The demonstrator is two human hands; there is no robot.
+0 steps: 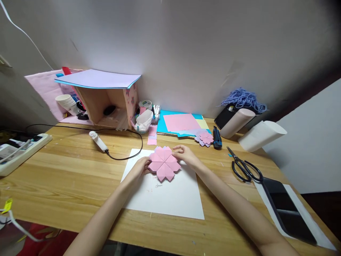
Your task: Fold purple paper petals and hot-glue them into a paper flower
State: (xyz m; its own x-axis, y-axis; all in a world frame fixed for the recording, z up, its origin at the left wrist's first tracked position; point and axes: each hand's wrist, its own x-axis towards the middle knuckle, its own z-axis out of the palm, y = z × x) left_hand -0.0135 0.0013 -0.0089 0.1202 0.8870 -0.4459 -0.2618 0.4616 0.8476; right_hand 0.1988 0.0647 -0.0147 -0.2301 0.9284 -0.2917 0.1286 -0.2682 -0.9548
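Note:
A folded pink paper flower (164, 163) with several notched petals is held over a white sheet of paper (170, 199). My left hand (141, 166) grips its left edge, thumb on top and fingers partly hidden beneath. At the upper right petals, my right hand (185, 154) pinches the edge between thumb and fingers. Bits of lilac paper peek out behind the top petals. Faint pencil and red marks show on the sheet below the flower.
Behind lie a smaller layered paper flower (205, 138), a blue box cutter (217, 138) and coloured paper (181, 122). Black-handled scissors (245, 167) and a phone (289, 209) are at right. A corded white glue gun (98, 141) and an open box (106, 103) stand left.

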